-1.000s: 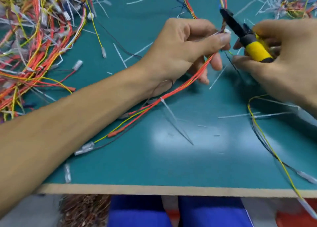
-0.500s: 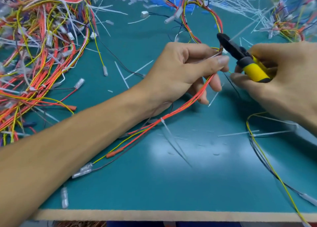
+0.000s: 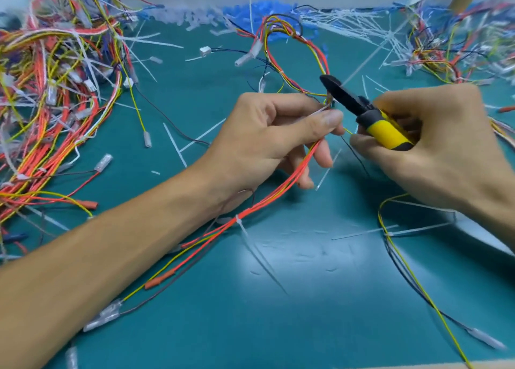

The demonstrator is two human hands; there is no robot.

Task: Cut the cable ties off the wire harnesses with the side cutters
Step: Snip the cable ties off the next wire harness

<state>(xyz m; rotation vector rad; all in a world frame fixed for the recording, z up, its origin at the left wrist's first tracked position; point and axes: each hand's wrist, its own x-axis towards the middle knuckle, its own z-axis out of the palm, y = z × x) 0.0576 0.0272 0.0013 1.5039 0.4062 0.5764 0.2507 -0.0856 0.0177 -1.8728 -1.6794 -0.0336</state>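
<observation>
Left hand, right hand — two, one side cutters, one held harness

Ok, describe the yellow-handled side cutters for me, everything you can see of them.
The yellow-handled black side cutters have a dark, metal-looking head and yellow grips with dark grey collars. The right hand wraps round the grips and hides most of them. The tool is held above the teal table mat, tilted, with its head pointing up and left. Its nose is against the red, orange and yellow wire harness, right by where the left hand pinches it. Whether the jaws are open cannot be told.
</observation>
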